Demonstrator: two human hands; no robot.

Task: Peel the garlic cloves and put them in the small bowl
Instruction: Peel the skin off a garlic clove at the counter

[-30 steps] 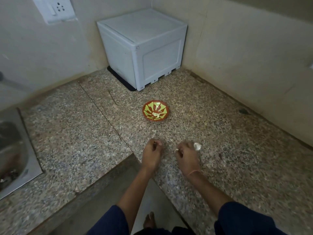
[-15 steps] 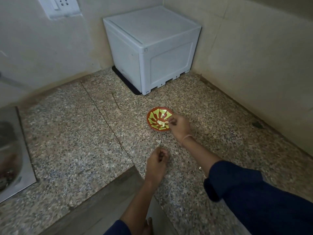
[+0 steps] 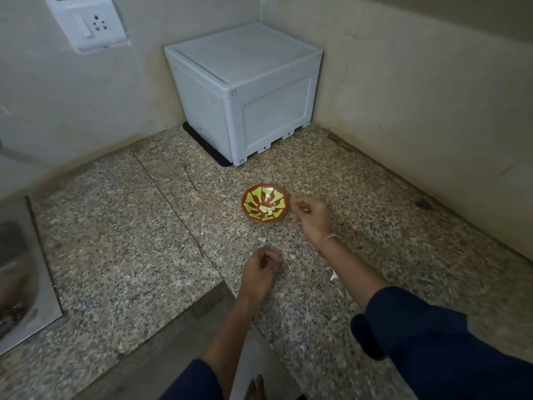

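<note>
Garlic cloves in small bowl, just left of right hand

The person wears a dark navy top with long sleeves. The right sleeve is pushed up the forearm, its cuff bunched in a thick roll. The left sleeve shows only at the near edge. A thin pink thread circles the wrist behind the right hand. The left hand is bare. A bare foot shows near, between the arms.
</note>
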